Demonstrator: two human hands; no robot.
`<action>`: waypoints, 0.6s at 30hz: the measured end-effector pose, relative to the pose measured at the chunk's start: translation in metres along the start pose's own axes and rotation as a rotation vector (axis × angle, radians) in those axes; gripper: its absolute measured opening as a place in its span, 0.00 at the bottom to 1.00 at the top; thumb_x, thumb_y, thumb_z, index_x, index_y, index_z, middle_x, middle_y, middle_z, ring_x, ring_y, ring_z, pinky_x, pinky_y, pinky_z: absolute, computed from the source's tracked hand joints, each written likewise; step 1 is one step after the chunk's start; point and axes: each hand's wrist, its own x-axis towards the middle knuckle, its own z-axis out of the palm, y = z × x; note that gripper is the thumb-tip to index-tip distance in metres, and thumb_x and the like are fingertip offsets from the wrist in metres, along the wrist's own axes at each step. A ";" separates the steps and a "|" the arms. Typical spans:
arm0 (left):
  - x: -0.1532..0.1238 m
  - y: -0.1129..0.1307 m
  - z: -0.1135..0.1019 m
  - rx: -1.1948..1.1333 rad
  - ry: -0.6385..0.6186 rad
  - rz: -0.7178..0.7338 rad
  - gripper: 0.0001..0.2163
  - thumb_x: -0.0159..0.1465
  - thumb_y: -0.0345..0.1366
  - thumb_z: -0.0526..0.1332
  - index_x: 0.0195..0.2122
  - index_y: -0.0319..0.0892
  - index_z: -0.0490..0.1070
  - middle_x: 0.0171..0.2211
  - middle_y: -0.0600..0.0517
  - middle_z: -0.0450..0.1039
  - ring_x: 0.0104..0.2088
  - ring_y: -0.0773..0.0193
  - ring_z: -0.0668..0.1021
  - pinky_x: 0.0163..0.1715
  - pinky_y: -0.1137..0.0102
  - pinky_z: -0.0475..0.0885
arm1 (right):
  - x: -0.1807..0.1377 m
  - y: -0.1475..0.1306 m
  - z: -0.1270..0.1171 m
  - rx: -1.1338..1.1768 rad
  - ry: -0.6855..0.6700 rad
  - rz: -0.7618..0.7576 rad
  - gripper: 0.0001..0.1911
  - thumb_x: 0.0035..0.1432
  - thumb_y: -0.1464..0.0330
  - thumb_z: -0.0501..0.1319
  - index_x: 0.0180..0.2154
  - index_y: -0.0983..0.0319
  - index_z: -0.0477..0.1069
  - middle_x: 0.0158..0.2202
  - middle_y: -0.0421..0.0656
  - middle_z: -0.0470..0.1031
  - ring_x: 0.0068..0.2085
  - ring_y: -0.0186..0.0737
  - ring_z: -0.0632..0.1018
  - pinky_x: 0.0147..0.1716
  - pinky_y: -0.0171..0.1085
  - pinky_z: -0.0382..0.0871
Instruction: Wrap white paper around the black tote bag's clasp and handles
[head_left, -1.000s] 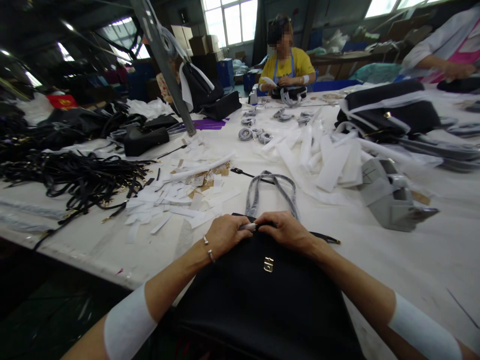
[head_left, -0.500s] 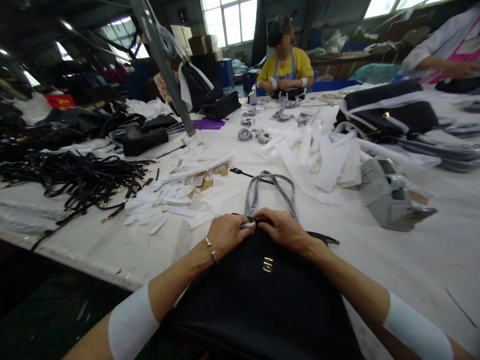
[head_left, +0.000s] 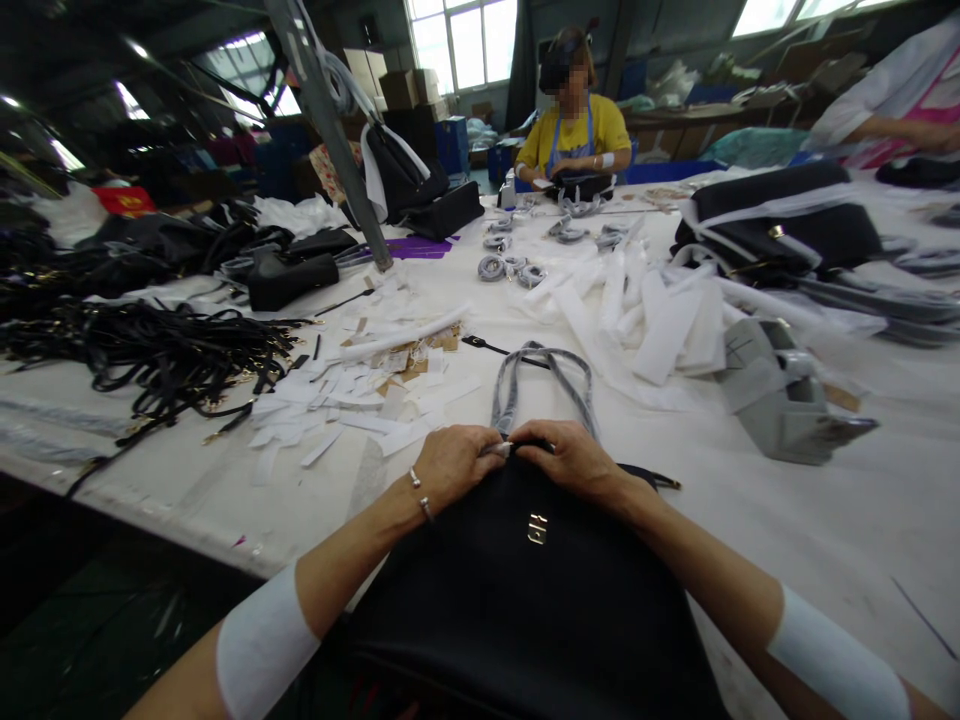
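A black handbag with a gold clasp plate lies in front of me, its top edge pointing away. Its handles, wrapped in greyish film, stretch out past that edge onto the table. My left hand is closed on the bag's top edge, a small whitish bit showing by the thumb. Close beside it, my right hand pinches the same edge, fingers curled over the far side. The fingertips are partly hidden, so exactly what they grip there cannot be made out.
Paper strips and a heap of black straps lie left on the white table. A grey tape dispenser stands right, near white wrapping sheets. A metal post rises at left. A co-worker sits opposite.
My hands stay at the bag's top edge; the whitish bit by my left thumb now shows less. Across the table, the co-worker's hands have shifted lower over a black item.
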 end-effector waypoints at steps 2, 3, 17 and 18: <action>0.000 0.000 0.001 0.014 0.015 -0.023 0.10 0.64 0.44 0.55 0.39 0.50 0.74 0.36 0.55 0.78 0.37 0.60 0.78 0.32 0.71 0.63 | 0.000 -0.001 0.000 0.004 0.002 0.009 0.10 0.57 0.73 0.60 0.40 0.58 0.77 0.37 0.40 0.80 0.39 0.39 0.79 0.42 0.36 0.70; 0.000 0.001 0.002 0.022 0.022 -0.033 0.11 0.64 0.45 0.55 0.38 0.50 0.74 0.35 0.55 0.78 0.37 0.60 0.78 0.32 0.70 0.63 | 0.000 -0.002 0.000 0.005 0.003 0.011 0.10 0.57 0.73 0.60 0.40 0.58 0.77 0.37 0.40 0.80 0.39 0.39 0.79 0.41 0.36 0.70; 0.006 0.004 0.007 0.093 0.005 -0.049 0.11 0.62 0.47 0.59 0.40 0.48 0.74 0.35 0.51 0.79 0.38 0.56 0.79 0.32 0.69 0.66 | 0.000 -0.006 0.005 0.015 0.035 0.074 0.16 0.55 0.75 0.59 0.46 0.58 0.71 0.38 0.42 0.80 0.40 0.39 0.79 0.43 0.38 0.70; 0.007 0.004 0.007 0.100 0.000 -0.050 0.11 0.62 0.46 0.58 0.41 0.48 0.74 0.35 0.51 0.79 0.38 0.56 0.79 0.32 0.69 0.66 | 0.001 -0.006 0.005 0.015 0.027 0.072 0.16 0.55 0.75 0.59 0.46 0.59 0.71 0.38 0.42 0.79 0.41 0.39 0.79 0.44 0.38 0.69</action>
